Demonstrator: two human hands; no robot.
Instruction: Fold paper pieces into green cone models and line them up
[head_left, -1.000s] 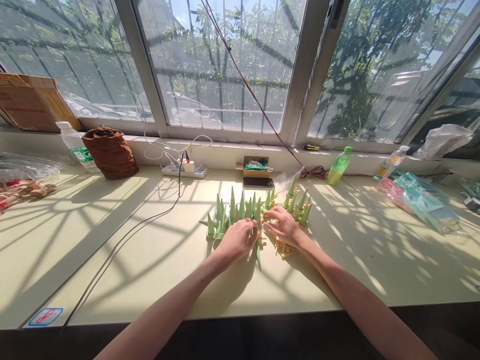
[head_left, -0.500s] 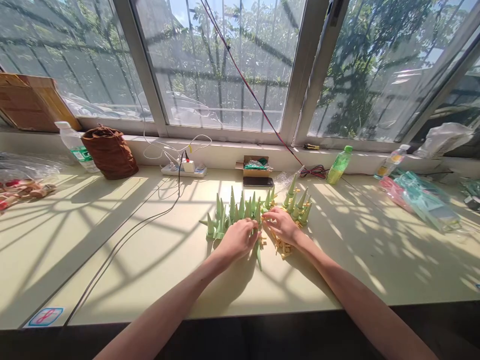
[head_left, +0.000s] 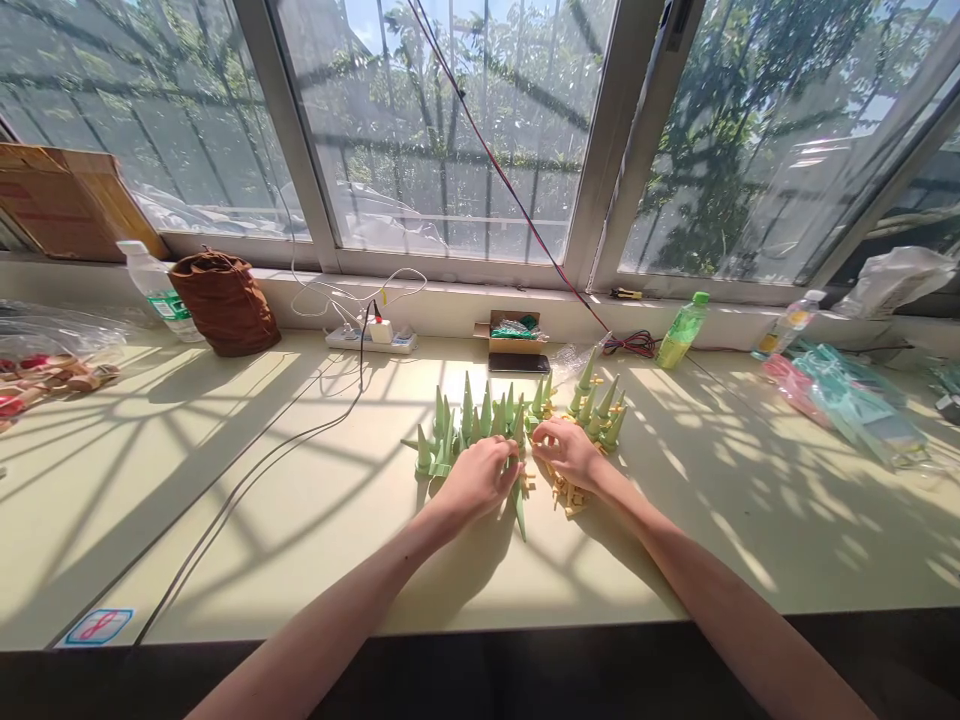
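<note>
On the table stand several green pointed cones (head_left: 468, 405) with wider bases, bunched together. My left hand (head_left: 480, 475) is closed around the base of a green cone (head_left: 519, 428), whose tip points up beyond the fingers. Under that hand another green cone (head_left: 520, 512) lies with its tip toward me. My right hand (head_left: 574, 455) is just to the right, its thumb and fingers curled into a pinch; what they hold, if anything, is too small to make out. Small yellow pieces (head_left: 574, 500) lie in a heap below the right hand, partly hidden by it.
Behind the cones are a phone (head_left: 519, 364) and a small cardboard box (head_left: 517, 345). A power strip (head_left: 371, 340) with cables stands at the back left, beside a brown cloth bag (head_left: 223, 305). A green bottle (head_left: 682, 330) and plastic bags (head_left: 855, 400) are on the right.
My right hand has drawn back slightly to the right, widening the gap between the two hands. My left hand keeps its grip on the cone. The view has shifted a little.
</note>
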